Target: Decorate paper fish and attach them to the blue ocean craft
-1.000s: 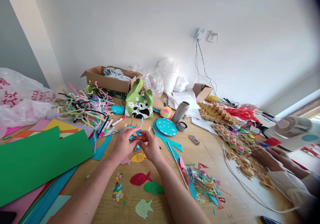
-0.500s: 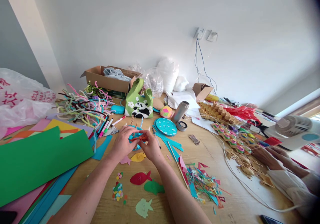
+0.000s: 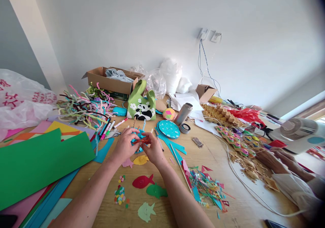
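My left hand (image 3: 125, 144) and my right hand (image 3: 153, 149) meet over the table, both closed with fingertips pinching a small orange paper piece (image 3: 142, 141). Its full outline is hidden by the fingers. Just behind it is a blue craft piece (image 3: 137, 136) with twisted pipe cleaners (image 3: 144, 124) standing up from it, partly covered by my hands. Nearer to me lie paper fish: a yellow one (image 3: 141, 160), a pink one (image 3: 127, 163), a red one (image 3: 142, 181), a green one (image 3: 156, 190) and a pale green one (image 3: 146, 211).
Coloured paper sheets (image 3: 45, 163) cover the left side, below a pipe cleaner heap (image 3: 85, 107). Markers (image 3: 108, 129), a panda bag (image 3: 141, 106), blue discs (image 3: 169, 129) and a metal flask (image 3: 183, 114) stand beyond. Paper scraps (image 3: 207, 184) and another person's hands (image 3: 270, 160) are at right.
My fingers have shifted very slightly around the orange paper piece. Everything else looks the same.
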Demonstrator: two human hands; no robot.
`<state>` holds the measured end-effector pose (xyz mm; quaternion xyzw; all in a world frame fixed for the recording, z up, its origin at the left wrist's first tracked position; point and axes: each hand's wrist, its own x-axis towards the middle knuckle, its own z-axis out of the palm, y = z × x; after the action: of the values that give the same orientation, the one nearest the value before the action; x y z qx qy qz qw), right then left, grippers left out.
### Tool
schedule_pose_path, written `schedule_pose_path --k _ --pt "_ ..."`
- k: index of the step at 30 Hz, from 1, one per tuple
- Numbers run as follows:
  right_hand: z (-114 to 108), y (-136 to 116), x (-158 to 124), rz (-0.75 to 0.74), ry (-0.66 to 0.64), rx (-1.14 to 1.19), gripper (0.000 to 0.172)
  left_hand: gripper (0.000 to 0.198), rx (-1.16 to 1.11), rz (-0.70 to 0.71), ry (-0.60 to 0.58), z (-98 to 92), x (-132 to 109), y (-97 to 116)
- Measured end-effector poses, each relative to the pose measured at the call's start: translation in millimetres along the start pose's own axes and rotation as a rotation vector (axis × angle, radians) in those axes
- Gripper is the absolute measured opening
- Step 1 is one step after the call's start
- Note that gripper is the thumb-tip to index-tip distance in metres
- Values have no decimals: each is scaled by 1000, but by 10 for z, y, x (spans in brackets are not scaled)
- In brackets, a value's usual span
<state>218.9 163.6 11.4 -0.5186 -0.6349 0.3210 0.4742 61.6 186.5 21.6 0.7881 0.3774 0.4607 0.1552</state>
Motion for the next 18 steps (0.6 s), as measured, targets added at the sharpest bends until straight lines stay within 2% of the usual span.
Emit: schedule_pose_path --k 18 --pt "9 21 1 8 2 -9 33 11 -10 -13 -24 3 0 5"
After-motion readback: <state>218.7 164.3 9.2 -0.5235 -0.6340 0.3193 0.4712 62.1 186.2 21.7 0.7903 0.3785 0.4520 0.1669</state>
